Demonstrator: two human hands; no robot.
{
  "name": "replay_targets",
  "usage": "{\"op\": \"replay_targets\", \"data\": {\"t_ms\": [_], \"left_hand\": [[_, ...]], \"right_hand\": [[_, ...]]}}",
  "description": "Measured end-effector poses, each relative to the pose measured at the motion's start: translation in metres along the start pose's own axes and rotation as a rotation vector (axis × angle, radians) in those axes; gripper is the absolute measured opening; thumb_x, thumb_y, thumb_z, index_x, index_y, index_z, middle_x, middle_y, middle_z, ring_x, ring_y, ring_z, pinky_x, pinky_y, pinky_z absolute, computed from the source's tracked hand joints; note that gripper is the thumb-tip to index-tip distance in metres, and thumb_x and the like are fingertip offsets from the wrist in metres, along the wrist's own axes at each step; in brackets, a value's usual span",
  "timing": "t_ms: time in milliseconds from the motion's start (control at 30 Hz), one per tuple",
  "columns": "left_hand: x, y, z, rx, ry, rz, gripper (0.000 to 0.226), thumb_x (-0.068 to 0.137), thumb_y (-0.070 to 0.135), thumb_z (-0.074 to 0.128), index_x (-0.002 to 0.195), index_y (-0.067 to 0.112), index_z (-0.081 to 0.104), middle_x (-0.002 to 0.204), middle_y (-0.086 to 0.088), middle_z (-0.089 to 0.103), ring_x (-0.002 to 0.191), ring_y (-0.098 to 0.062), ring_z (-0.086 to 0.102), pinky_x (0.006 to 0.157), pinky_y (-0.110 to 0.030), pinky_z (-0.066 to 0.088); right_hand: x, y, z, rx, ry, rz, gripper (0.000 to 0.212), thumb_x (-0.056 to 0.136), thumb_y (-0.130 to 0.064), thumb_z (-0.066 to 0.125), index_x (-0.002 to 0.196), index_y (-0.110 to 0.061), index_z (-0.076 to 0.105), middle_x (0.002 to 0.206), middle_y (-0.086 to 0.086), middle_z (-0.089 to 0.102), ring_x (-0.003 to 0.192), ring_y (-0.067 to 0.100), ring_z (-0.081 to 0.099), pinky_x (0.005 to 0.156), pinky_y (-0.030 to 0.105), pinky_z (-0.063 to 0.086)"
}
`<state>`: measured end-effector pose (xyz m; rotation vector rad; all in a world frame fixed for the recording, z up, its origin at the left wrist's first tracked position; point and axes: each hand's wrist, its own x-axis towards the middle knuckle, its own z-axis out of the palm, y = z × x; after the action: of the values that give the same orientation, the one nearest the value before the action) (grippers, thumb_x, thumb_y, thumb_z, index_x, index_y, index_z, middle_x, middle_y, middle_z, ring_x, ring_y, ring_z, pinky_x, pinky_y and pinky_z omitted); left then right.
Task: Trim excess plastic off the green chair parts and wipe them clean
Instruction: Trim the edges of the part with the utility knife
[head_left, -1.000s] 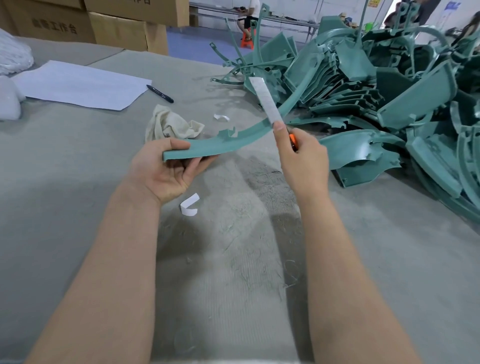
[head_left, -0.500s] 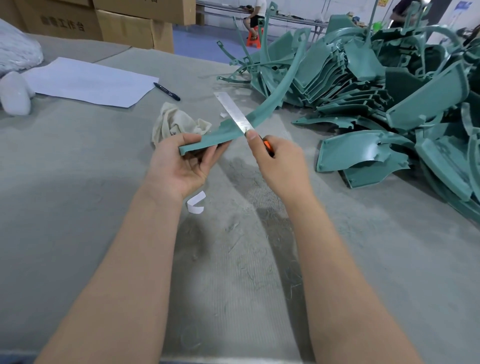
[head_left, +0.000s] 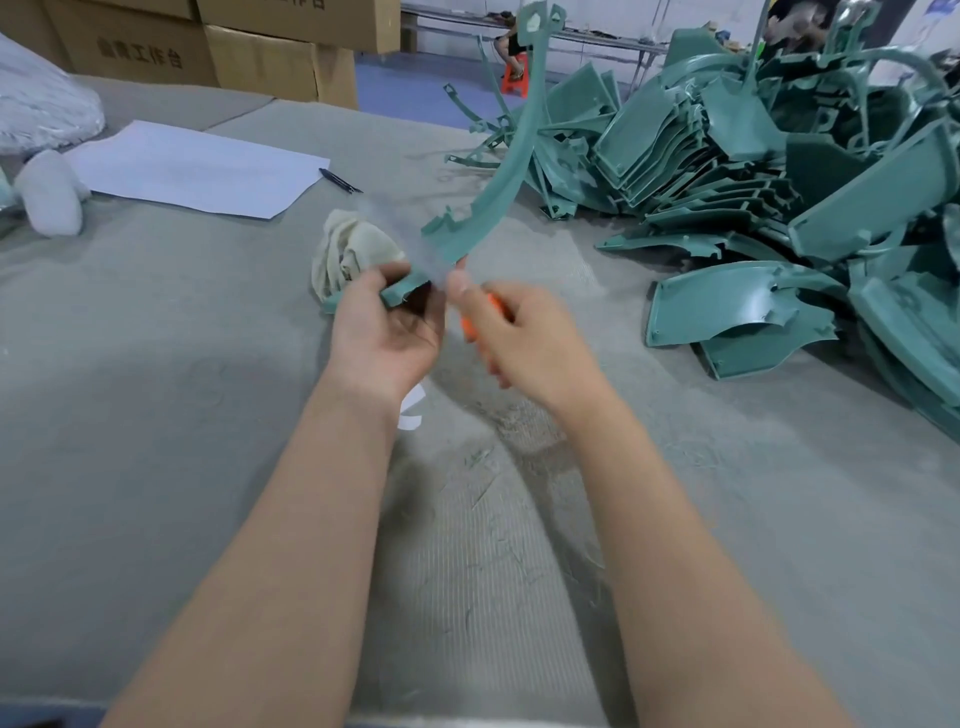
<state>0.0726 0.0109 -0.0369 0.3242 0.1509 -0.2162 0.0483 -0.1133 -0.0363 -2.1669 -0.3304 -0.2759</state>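
Left hand (head_left: 387, 332): fingers and thumb clamped on the near end of the long curved green plastic chair strip (head_left: 498, 197). The rest of the strip rises up and away from the hands.

Right hand (head_left: 524, 343): clenched round the orange-handled utility knife (head_left: 470, 327), forefinger laid forward along it. The blade is motion-blurred. It shows only as a pale streak crossing the strip just beyond the left thumb.

Change over the last second: the blade sat well up the strip, then about halfway, and is now almost at the left hand's grip. The strip has also swung from near level to steeply raised. I read this as one scraping pass along the edge running out. Judgement: this edge is close to done, and the next stroke needs a reset or a turn of the part. The blade is near the holding fingers, so there is a risk.

Just beyond the left hand, a crumpled cream cloth rag (head_left: 348, 249) lies untouched, so wiping is not yet begun. Thin green shavings (head_left: 483, 457) lie on the grey desk (head_left: 156, 364) beneath the wrists. Far right of the hands is a heap of green plastic chair parts (head_left: 727, 156).
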Motion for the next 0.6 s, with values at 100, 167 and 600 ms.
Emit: {"op": "replay_targets", "data": {"t_ms": [100, 167, 600], "left_hand": [[-0.001, 0.0, 0.0, -0.002, -0.001, -0.011, 0.017, 0.093, 0.002, 0.045, 0.087, -0.006, 0.059, 0.105, -0.024, 0.068, 0.097, -0.038, 0.068, 0.056, -0.024, 0.059], [-0.002, 0.0, -0.001, -0.015, -0.025, -0.033, 0.017, 0.093, 0.001, 0.045, 0.084, -0.005, 0.058, 0.112, -0.024, 0.066, 0.102, -0.04, 0.066, 0.06, -0.025, 0.06], [-0.005, -0.008, 0.004, -0.127, -0.069, -0.085, 0.011, 0.092, 0.001, 0.045, 0.09, -0.002, 0.055, 0.12, -0.023, 0.063, 0.104, -0.039, 0.065, 0.06, -0.025, 0.06]], "right_hand": [[0.004, 0.011, -0.019, -0.023, 0.201, 0.111, 0.063, 0.097, -0.054, 0.042, 0.083, 0.005, 0.058, 0.065, 0.012, 0.054, 0.056, 0.023, 0.049, 0.06, 0.04, 0.048], [0.005, 0.021, -0.027, -0.104, 0.305, 0.17, 0.063, 0.098, -0.055, 0.039, 0.085, 0.004, 0.059, 0.074, 0.02, 0.064, 0.065, 0.035, 0.06, 0.068, 0.047, 0.054], [0.005, 0.016, -0.019, -0.11, 0.297, 0.191, 0.064, 0.097, -0.056, 0.04, 0.085, 0.004, 0.058, 0.078, 0.024, 0.065, 0.073, 0.041, 0.061, 0.069, 0.053, 0.054]]}}
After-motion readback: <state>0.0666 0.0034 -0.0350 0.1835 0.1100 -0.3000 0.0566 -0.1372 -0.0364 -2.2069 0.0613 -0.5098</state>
